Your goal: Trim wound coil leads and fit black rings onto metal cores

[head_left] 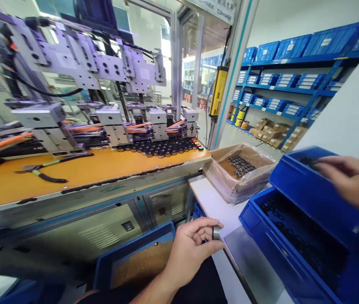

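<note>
Pinching metal ring [216, 233], left hand [195, 245] near edge of tabletop [212, 200], right hand [340, 173] at bin [296, 177] rim, grip unclear, Chinese-lettered sign [220, 10]

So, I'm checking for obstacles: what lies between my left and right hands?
In the head view, the white table, lower blue bin and near wall of the upper blue bin lie between your left hand and right hand.
</note>
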Motion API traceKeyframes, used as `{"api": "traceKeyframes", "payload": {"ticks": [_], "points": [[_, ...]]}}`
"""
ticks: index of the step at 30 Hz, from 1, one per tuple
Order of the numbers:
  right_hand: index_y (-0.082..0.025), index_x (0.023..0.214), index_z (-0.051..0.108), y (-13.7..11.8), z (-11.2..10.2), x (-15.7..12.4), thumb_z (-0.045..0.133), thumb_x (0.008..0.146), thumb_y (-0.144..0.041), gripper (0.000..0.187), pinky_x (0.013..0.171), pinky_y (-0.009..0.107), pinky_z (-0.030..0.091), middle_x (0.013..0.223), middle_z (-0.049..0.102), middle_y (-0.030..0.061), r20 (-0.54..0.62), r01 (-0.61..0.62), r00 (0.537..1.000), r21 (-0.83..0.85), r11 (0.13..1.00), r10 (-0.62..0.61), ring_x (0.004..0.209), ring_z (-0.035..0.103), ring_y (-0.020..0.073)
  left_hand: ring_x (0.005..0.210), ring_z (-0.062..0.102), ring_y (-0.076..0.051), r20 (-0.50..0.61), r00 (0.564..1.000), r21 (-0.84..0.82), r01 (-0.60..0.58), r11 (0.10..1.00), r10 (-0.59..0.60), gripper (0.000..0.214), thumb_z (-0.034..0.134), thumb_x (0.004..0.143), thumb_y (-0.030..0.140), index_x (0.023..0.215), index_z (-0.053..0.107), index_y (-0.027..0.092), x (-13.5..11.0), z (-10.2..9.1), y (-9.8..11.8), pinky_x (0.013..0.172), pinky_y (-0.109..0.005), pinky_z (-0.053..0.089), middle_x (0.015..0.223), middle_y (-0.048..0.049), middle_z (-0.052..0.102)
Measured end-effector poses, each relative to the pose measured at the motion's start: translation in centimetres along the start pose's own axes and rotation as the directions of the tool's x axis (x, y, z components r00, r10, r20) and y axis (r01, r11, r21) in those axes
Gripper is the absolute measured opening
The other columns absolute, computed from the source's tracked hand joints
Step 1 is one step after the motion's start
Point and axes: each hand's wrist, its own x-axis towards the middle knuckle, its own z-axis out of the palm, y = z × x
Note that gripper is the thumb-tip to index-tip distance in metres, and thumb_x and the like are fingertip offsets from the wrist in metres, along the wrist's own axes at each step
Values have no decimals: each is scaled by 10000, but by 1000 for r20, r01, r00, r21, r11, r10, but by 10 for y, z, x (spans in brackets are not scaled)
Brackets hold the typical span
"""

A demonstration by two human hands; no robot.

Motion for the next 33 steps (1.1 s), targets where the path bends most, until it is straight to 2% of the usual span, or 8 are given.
{"api": "traceKeyframes", "payload": {"ticks": [1, 3, 5, 8, 11, 15, 22, 33], "points": [[-127, 951, 750, -31, -2, -15, 588, 944, -355, 280, 691, 288, 527, 863, 746, 105, -1, 123, 992, 128, 984, -124, 757, 703, 172, 626, 675, -103, 11, 1000, 3, 3, 1000, -3, 317, 871, 562, 84, 862, 796, 159, 0, 2, 0, 637, -193, 561, 841, -83, 796], [-160, 921, 716, -90, 1, -49, 599, 945, -270, 163, 719, 270, 563, 892, 726, 84, -49, 319, 941, 449, 835, -334, 789, 694, 167, 653, 720, -126, 29, 999, 31, 11, 999, -12, 318, 850, 591, 66, 885, 800, 174, -1, 5, -2, 659, -192, 586, 832, -77, 804], [-171, 999, 687, -134, 11, -79, 556, 941, -146, 146, 644, 232, 560, 873, 671, 72, -50, 331, 913, 669, 666, -404, 750, 655, 136, 673, 748, -146, 47, 999, 66, 15, 998, -18, 330, 832, 611, 45, 904, 803, 192, -1, 8, -5, 664, -189, 603, 830, -67, 809], [-147, 1083, 631, -164, 25, -104, 530, 931, -86, 192, 665, 243, 568, 884, 646, 82, -81, 278, 917, 830, 483, -389, 786, 637, 141, 684, 765, -159, 84, 996, 102, -9, 995, 1, 391, 818, 596, -7, 910, 806, 226, -2, 12, -9, 666, -182, 616, 837, -38, 812], [-133, 1041, 617, -166, 31, -110, 557, 921, -88, 141, 687, 258, 563, 881, 651, 88, -96, 264, 922, 863, 430, -375, 797, 625, 146, 665, 765, -150, 123, 992, 105, -42, 994, 29, 436, 809, 579, -45, 899, 808, 252, 0, 19, -12, 665, -162, 615, 782, 0, 808], [-126, 991, 628, -160, 35, -111, 560, 913, -75, 115, 669, 253, 547, 868, 627, 88, -121, 293, 922, 839, 459, -367, 780, 600, 139, 662, 766, -144, 137, 990, 77, -40, 996, 29, 431, 790, 612, -50, 906, 808, 264, 3, 28, -17, 659, -139, 607, 753, 21, 803], [-91, 1118, 575, -155, 37, -107, 556, 863, -90, 256, 716, 323, 583, 965, 619, 132, -156, 357, 880, 840, 407, -449, 875, 603, 186, 705, 760, -113, 118, 987, 156, -127, 979, 109, 463, 805, 639, -16, 972, 798, 305, 1, 25, -22, 698, -112, 592, 820, 31, 810], [-63, 1080, 610, -153, 43, -110, 611, 925, -133, 170, 693, 304, 571, 884, 610, 100, -227, 512, 824, 690, 512, -519, 810, 584, 162, 693, 762, -113, 105, 990, 197, -111, 974, 92, 498, 826, 603, -21, 962, 800, 324, 1, 22, -19, 686, -104, 591, 816, 42, 810]]}}
